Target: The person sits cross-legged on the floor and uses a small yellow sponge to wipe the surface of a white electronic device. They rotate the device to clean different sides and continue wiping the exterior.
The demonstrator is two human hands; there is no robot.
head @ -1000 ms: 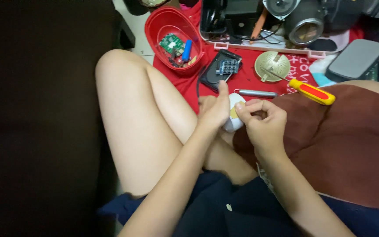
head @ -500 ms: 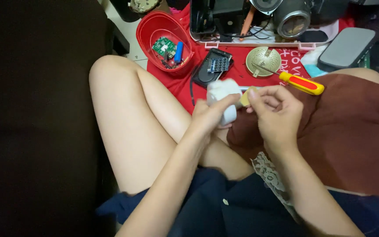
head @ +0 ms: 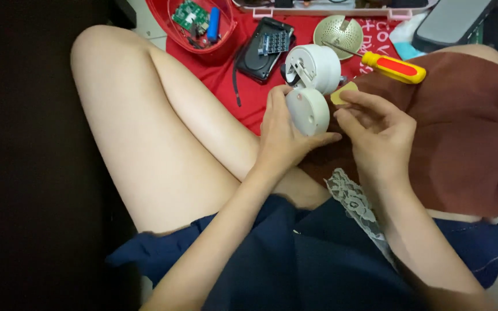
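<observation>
Round white device (head: 312, 86) already split open; my left hand (head: 283, 135) grips its lower shell, right hand (head: 376, 124) at 3 o'clock pinches yellow piece (head: 343, 92); reassembly left.

Both arms are bare from the elbows down, with no sleeves, watch or bracelet showing. The left hand (head: 286, 135) and the right hand (head: 376, 129) wear no gloves or rings, and the nails look short and unpainted. The legs are bare. A dark navy garment (head: 295, 259) covers the lap, with a strip of white lace trim (head: 355, 204) along one edge.
</observation>
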